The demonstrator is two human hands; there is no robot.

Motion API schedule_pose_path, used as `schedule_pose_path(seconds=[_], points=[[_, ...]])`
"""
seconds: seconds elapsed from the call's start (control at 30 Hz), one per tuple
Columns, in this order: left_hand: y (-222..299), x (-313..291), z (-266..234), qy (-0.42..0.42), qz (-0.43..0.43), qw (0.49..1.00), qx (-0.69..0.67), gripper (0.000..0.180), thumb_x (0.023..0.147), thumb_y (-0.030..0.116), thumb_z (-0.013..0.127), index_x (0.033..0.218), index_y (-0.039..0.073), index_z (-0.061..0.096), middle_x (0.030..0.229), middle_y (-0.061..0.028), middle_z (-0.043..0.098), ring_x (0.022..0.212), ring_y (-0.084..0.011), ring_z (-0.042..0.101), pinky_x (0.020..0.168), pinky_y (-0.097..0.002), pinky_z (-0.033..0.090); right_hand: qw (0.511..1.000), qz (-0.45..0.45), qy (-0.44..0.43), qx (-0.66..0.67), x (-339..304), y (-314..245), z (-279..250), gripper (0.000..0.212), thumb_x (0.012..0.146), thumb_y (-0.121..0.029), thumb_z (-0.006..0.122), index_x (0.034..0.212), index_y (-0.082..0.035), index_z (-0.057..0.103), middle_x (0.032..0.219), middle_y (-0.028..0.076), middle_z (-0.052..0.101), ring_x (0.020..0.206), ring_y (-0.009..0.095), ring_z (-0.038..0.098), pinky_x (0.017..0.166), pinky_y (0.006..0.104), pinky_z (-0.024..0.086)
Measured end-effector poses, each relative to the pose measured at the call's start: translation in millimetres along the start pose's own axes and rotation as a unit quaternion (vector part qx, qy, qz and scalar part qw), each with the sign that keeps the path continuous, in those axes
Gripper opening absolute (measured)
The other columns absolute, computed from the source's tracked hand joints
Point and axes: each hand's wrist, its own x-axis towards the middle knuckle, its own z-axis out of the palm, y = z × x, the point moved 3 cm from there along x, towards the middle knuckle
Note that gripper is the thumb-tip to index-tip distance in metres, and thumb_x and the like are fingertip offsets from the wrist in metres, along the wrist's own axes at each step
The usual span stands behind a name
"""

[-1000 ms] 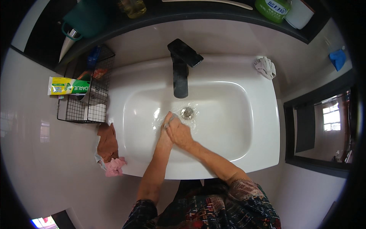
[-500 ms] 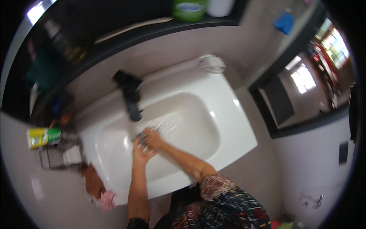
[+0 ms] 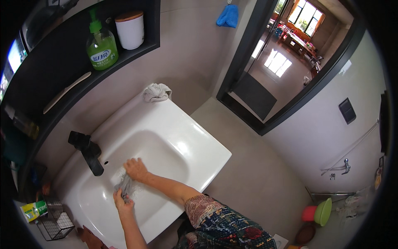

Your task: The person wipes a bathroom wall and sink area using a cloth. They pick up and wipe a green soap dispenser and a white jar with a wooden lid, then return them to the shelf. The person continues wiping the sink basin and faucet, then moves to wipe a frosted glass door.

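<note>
A small grey wet cloth [image 3: 125, 184], crumpled and stretched lengthwise, lies in the basin of the white sink [image 3: 178, 137] just in front of the black tap [image 3: 88, 151].

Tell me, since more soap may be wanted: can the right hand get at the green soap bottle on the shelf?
Probably not freely: the right hand grips a grey cloth in the sink, and the green soap bottle stands well off.
</note>
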Motion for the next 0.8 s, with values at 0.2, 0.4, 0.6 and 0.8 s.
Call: schedule_pose_path(seconds=[0.2,0.4,0.6,0.8], points=[[-10.9,9.6,-16.0,-0.022,-0.109,0.993,-0.043,0.063,0.084,0.045,0.058,0.138,0.021,0.036,0.137,-0.0038,0.042,0.122,-0.0264,0.044,0.092,-0.0597,0.036,0.983,0.134,-0.116,0.041,-23.1,-14.1,35.4,0.020,0.080,-0.013,0.058,0.099,-0.006,0.058,0.104,0.014,0.061,0.100,0.029,0.058,0.081,0.0440,0.043],[-18.5,70.7,-43.8,-0.378,0.110,0.915,-0.092,0.047,0.078,0.059,0.052,0.108,0.023,0.055,0.108,-0.0006,0.056,0.104,-0.0212,0.051,0.082,-0.0507,0.042,0.906,0.006,-0.115,0.407,-22.6,-131.2,41.6,0.017,0.073,-0.020,0.056,0.085,-0.007,0.058,0.085,0.019,0.062,0.082,0.036,0.059,0.072,0.0486,0.046],[-20.7,39.1,-15.0,-0.317,0.032,0.927,-0.200,0.037,0.079,0.057,0.056,0.084,0.021,0.055,0.093,0.0094,0.056,0.076,-0.0158,0.045,0.060,-0.0305,0.035,0.963,-0.071,-0.019,0.258,-21.0,-134.8,18.0,0.015,0.076,-0.025,0.061,0.079,-0.010,0.061,0.084,0.013,0.063,0.082,0.030,0.062,0.078,0.0485,0.045],[-1.2,11.3,2.6,-0.102,-0.059,0.992,-0.042,0.048,0.076,0.062,0.060,0.099,0.019,0.057,0.093,0.0028,0.055,0.072,-0.0141,0.048,0.048,-0.0278,0.030,0.991,0.013,0.065,0.120,20.1,-12.8,16.0,0.011,0.077,-0.019,0.061,0.079,-0.009,0.059,0.078,0.008,0.059,0.077,0.027,0.059,0.065,0.0428,0.047]])
